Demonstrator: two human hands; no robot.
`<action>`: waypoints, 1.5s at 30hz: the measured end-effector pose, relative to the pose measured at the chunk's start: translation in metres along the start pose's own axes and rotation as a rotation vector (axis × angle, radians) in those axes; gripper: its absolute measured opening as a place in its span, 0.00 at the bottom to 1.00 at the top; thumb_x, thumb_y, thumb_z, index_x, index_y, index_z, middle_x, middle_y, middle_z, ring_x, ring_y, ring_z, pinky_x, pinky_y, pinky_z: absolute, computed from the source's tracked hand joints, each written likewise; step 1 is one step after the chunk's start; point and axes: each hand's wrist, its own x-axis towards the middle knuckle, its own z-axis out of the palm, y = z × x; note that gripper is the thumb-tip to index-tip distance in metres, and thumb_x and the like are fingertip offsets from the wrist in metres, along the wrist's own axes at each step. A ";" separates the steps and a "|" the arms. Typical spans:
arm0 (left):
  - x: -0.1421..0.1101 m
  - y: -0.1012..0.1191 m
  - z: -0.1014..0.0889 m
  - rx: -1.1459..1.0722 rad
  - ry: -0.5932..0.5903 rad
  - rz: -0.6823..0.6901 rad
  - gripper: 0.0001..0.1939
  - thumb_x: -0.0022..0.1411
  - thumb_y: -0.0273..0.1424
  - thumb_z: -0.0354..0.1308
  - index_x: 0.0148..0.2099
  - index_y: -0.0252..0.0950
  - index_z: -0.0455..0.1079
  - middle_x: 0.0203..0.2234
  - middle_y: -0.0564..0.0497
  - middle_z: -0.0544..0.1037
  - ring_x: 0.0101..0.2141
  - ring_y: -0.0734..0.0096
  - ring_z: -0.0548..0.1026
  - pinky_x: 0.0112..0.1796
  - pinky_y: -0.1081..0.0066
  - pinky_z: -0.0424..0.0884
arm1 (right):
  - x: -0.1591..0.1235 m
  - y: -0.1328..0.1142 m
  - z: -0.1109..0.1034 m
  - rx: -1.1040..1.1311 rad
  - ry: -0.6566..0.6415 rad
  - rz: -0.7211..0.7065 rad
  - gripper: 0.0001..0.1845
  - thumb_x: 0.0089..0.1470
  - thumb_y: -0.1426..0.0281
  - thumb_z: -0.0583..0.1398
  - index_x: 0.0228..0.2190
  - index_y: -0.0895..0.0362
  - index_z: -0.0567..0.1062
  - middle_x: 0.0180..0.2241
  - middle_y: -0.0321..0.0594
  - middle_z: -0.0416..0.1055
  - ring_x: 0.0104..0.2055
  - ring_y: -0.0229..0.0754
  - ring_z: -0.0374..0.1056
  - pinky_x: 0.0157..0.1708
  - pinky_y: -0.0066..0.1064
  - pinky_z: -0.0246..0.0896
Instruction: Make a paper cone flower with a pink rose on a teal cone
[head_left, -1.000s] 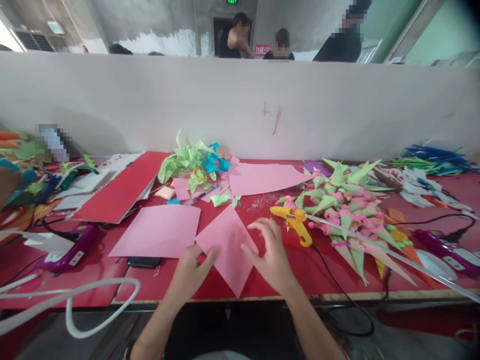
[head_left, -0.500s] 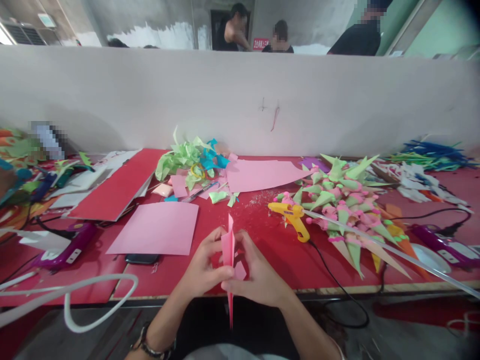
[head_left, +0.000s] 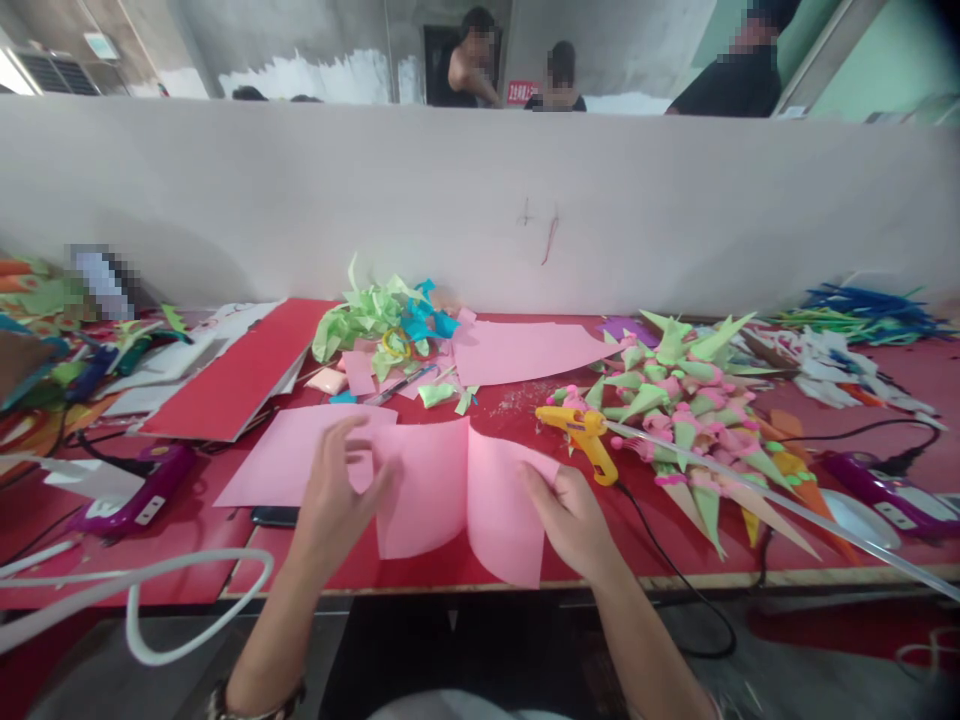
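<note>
A pink paper sheet (head_left: 429, 490) with a fold down its middle is spread like an open book over the table's front edge. My left hand (head_left: 337, 500) is at its left edge, thumb over the front; the other fingertips are partly hidden at that edge. On the right edge, my right hand (head_left: 574, 515) pinches the sheet, thumb in front and fingers behind. Another pink sheet (head_left: 277, 460) lies flat beyond my left hand, partly over a dark phone-like object (head_left: 274, 516). A yellow glue gun (head_left: 581, 435) rests to the right of the folded sheet.
Green and pink paper cones (head_left: 686, 400) are heaped on the right. Purple power strips (head_left: 139, 500) lie at both sides. A white cable (head_left: 202, 560) loops at front left. Crumpled green tissue (head_left: 364, 315) sits at the back, before a white partition (head_left: 337, 200). People are beyond it.
The pink sheet was folded closed and held on edge between both hands. Now it is opened out along the fold, and my hands have moved apart to its two side edges.
</note>
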 end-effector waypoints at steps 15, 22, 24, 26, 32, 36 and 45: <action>0.027 0.049 0.028 0.209 -0.044 0.328 0.12 0.60 0.34 0.46 0.32 0.36 0.69 0.26 0.51 0.73 0.31 0.68 0.69 0.34 0.67 0.56 | 0.005 0.015 0.014 0.131 0.103 0.022 0.15 0.54 0.65 0.50 0.33 0.60 0.73 0.24 0.37 0.70 0.28 0.39 0.66 0.29 0.27 0.61; 0.034 0.051 0.026 -0.183 -0.055 0.262 0.14 0.55 0.35 0.53 0.20 0.35 0.67 0.15 0.55 0.63 0.20 0.76 0.61 0.25 0.73 0.57 | 0.003 0.014 0.017 0.191 0.114 0.086 0.15 0.53 0.64 0.51 0.29 0.60 0.72 0.23 0.36 0.67 0.28 0.38 0.64 0.27 0.25 0.58; 0.035 0.052 0.025 -0.254 -0.075 0.244 0.16 0.55 0.34 0.53 0.18 0.34 0.64 0.15 0.55 0.61 0.20 0.77 0.60 0.24 0.74 0.57 | 0.004 0.014 0.018 0.198 0.128 0.093 0.16 0.52 0.63 0.51 0.27 0.60 0.72 0.22 0.37 0.66 0.28 0.38 0.63 0.28 0.26 0.58; 0.035 0.052 0.023 -0.268 -0.075 0.236 0.16 0.55 0.33 0.52 0.17 0.34 0.61 0.16 0.55 0.62 0.21 0.77 0.61 0.24 0.74 0.57 | 0.004 0.015 0.018 0.196 0.149 0.101 0.16 0.52 0.62 0.51 0.24 0.61 0.71 0.21 0.36 0.64 0.27 0.38 0.62 0.28 0.26 0.57; 0.031 0.050 0.024 -0.199 -0.003 0.219 0.15 0.56 0.31 0.51 0.19 0.34 0.61 0.16 0.55 0.62 0.21 0.77 0.61 0.27 0.73 0.57 | 0.003 0.018 0.021 0.160 0.183 0.136 0.18 0.51 0.61 0.51 0.17 0.59 0.62 0.16 0.31 0.54 0.21 0.32 0.52 0.21 0.24 0.49; 0.028 0.048 0.028 -0.152 0.068 0.189 0.16 0.57 0.33 0.51 0.19 0.34 0.61 0.16 0.55 0.64 0.21 0.76 0.63 0.28 0.73 0.59 | 0.002 0.019 0.022 0.154 0.187 0.147 0.18 0.50 0.61 0.51 0.16 0.58 0.58 0.16 0.30 0.49 0.20 0.31 0.48 0.19 0.24 0.45; 0.032 0.025 0.013 -0.083 0.020 0.141 0.09 0.53 0.36 0.53 0.34 0.36 0.68 0.26 0.52 0.71 0.29 0.71 0.68 0.33 0.72 0.63 | 0.001 0.025 0.021 0.174 0.263 0.212 0.18 0.50 0.59 0.51 0.19 0.60 0.64 0.17 0.34 0.57 0.21 0.34 0.52 0.20 0.25 0.50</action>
